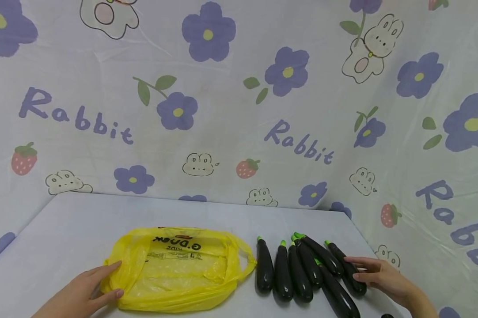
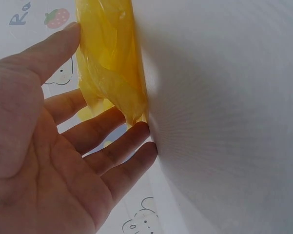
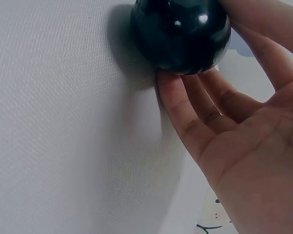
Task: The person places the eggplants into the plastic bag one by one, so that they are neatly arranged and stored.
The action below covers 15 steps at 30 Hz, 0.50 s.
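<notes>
A yellow bag [image 1: 179, 267] lies on the bench [image 1: 64, 229]. At the bag's left end, the left hand [image 1: 85, 289] touches the plastic, its fingers spread and fairly straight. Just right of the bag, seven dark eggplants [image 1: 283, 274] lie bunched, green stems away from the person. Farthest right of the bag, the right hand [image 1: 386, 278] touches the outermost eggplant [image 1: 347, 274], thumb and fingers apart; whether they grip, I cannot tell. Beyond the bag hangs a flowered cloth [image 1: 223, 141].
</notes>
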Motion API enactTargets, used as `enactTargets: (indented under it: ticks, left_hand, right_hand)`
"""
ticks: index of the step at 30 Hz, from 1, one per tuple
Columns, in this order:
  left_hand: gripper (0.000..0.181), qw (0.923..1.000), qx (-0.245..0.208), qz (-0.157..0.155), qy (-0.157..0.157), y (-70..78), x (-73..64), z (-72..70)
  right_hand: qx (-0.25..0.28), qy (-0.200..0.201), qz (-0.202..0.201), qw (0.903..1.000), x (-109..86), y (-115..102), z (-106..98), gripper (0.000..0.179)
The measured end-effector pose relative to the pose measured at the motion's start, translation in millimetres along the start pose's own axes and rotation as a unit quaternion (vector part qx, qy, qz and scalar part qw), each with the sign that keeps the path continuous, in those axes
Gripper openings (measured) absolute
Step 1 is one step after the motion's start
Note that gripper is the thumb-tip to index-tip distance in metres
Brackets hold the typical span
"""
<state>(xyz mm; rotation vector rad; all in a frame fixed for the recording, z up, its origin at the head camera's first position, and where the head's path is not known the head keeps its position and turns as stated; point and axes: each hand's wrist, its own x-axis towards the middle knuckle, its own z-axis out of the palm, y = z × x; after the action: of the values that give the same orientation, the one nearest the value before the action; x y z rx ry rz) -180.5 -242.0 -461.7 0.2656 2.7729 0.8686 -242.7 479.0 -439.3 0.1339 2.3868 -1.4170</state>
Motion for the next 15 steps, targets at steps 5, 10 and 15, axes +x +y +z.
enactTargets:
  ticks: [5,10,15]
  left_hand:
    - [0.083,1.0000,0.004,0.004,0.005,-0.2,-1.0,0.3]
    - [0.084,1.0000,0.006,0.001,0.005,0.8,-1.0,0.4]
    - [0.084,1.0000,0.007,-0.003,0.004,1.7,-0.8,0.5]
  right_hand:
    - [0.002,-0.007,-0.006,1.0000,-0.1,0.6,-0.9,0.055]
    - [0.000,0.000,-0.011,0.9999,-2.2,0.9,-0.4,0.055]
    - [-0.005,0.013,-0.034,0.9993,-5.9,-3.5,-0.7,0.055]
